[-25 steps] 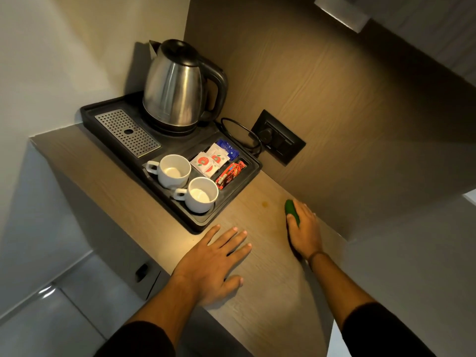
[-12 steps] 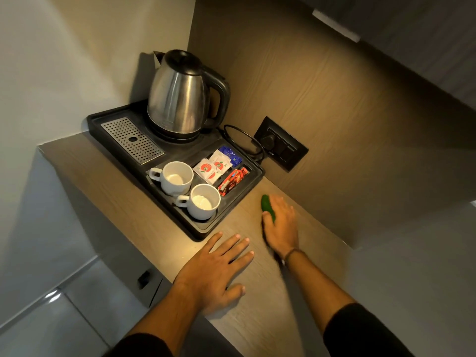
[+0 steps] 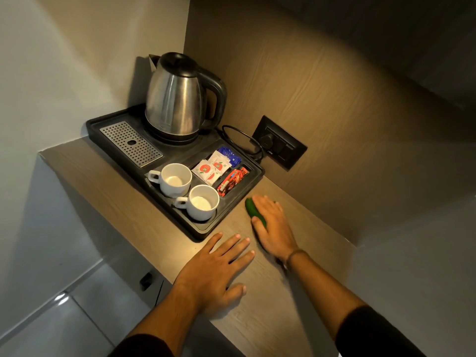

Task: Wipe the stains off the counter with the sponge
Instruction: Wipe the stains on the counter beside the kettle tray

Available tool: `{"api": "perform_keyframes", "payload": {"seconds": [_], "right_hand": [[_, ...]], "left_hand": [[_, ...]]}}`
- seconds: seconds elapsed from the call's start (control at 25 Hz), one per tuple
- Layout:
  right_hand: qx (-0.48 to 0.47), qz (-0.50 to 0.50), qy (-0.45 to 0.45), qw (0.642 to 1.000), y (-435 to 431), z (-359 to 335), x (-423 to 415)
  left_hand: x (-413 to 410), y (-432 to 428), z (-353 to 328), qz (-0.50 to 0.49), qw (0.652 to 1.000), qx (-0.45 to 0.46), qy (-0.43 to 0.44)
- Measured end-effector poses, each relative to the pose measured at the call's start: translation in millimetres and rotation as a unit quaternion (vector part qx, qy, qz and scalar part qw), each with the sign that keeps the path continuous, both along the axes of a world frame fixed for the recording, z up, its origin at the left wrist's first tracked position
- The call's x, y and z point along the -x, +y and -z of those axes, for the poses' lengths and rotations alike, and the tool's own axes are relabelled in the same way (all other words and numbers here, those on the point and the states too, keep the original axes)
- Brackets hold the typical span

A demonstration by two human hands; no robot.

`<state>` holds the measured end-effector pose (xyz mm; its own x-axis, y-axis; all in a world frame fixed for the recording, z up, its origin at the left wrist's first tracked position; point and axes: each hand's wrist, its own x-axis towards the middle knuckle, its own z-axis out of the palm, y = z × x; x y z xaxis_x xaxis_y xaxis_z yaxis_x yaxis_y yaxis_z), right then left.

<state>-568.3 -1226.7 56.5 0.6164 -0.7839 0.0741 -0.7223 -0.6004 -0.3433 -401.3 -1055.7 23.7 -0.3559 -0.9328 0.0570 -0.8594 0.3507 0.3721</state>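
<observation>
head view: the right hand (image 3: 274,228) lies flat on the green sponge (image 3: 253,213), fingers together and pressing it onto the wooden counter (image 3: 257,318); only the sponge's left edge shows from under the palm; the sponge sits just beside the near right corner of the black tray (image 3: 203,229), between the tray and the back wall panel; the left hand (image 3: 213,269) rests palm down on the counter, fingers spread, holding nothing, near the tray's front corner and serving as a brace; no stain is visible on the exposed counter surface, and whether one lies under the sponge cannot be told; step in hand, as judged: wiping the strip of counter beside the tray; procedure: keep the palm flat so pressure spreads across the whole sponge; use short overlapping strokes along the wood grain; stop each stroke before the tray edge, since a knock could jostle the two white cups (image 3: 189,189) standing in it; keep the sponge away from the wall socket (image 3: 279,144) and the kettle cord (image 3: 244,140), as moisture there is a hazard; lift the sponge at intervals to check the surface; keep the bracing hand clear of the wiping path.
</observation>
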Motion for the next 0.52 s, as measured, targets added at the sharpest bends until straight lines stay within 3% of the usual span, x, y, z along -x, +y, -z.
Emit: {"api": "perform_keyframes", "payload": {"seconds": [0.08, 0.28, 0.32, 0.44, 0.52], "right_hand": [[0.016, -0.058, 0.01, 0.998, 16, 6, 51], [-0.009, 0.206, -0.013, 0.978, -1, -9, 91], [-0.005, 0.186, -0.011, 0.982, 13, -7, 82], [-0.011, 0.002, 0.014, 1.0, 91, 11, 89], [-0.017, -0.006, 0.027, 0.999, 118, 8, 116]], "left_hand": [[1, 0, 0, -0.003, 1.0, 0.004, -0.001], [2, 1, -3, -0.003, 1.0, 0.012, -0.009], [2, 2, -3, -0.003, 1.0, 0.013, -0.011], [1, 2, -4, -0.003, 1.0, 0.013, -0.004], [1, 2, -4, -0.001, 1.0, 0.004, 0.0]]}}
